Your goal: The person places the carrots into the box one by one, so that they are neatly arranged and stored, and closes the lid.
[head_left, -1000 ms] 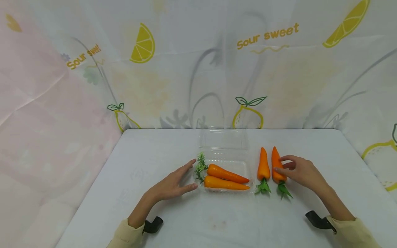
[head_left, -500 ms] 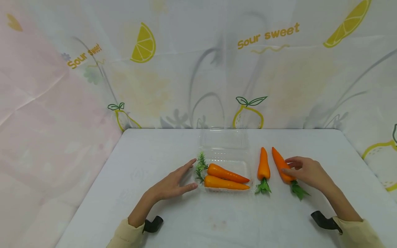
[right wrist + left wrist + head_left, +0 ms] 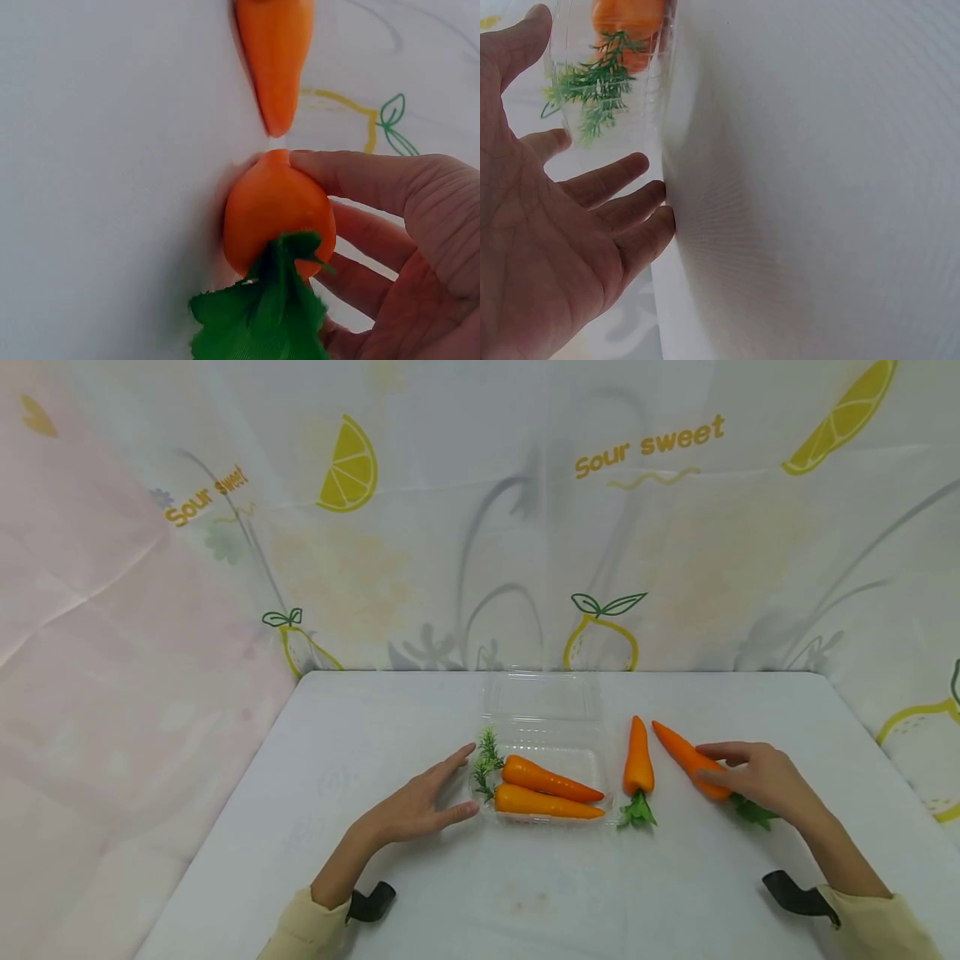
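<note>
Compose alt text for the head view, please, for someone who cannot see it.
A right hand grips a slanted carrot on a white table, beside another carrot; the left hand is spread by an open clear box holding two carrots.

Orange carrots [image 3: 550,802] with green leaves [image 3: 637,811], centre and right; clear box [image 3: 542,697] at centre; white counter [image 3: 360,743]; pale backdrop [image 3: 450,543] printed with yellow lemons [image 3: 348,467], pink at far left; cream sleeves [image 3: 303,928], lower corners.

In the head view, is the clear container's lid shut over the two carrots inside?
No, the lid is open beyond the clear container, leaving both carrots inside uncovered.
</note>
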`<action>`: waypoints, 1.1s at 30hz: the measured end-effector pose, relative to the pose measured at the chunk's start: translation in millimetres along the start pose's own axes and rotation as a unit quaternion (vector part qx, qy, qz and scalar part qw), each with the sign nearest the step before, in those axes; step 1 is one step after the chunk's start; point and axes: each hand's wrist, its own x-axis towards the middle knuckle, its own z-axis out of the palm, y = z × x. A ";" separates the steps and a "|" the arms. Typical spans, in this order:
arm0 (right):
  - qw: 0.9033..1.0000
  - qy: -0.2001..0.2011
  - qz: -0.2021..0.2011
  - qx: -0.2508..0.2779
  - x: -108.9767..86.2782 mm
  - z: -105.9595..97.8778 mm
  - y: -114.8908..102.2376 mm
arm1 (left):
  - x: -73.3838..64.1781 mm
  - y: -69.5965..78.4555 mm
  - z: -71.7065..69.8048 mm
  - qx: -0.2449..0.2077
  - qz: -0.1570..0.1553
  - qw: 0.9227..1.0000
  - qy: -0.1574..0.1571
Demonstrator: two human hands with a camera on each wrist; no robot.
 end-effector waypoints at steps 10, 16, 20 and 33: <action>1.000 -0.001 0.008 -0.013 -0.2 -8.3 5.3 | 0.2 -0.5 -0.2 -0.005 0.001 1.000 -0.002; 1.000 0.002 0.001 -0.013 -0.4 -11.2 5.0 | 0.1 -1.6 -0.2 -0.003 -0.005 1.000 -0.003; 1.000 0.003 -0.004 -0.010 -0.1 -11.2 5.5 | -0.1 -1.1 -0.6 -0.006 -0.004 1.000 -0.004; 0.997 0.046 -0.022 -0.055 3.5 -9.0 6.6 | 0.4 -1.6 -0.7 -0.003 -0.007 1.000 -0.004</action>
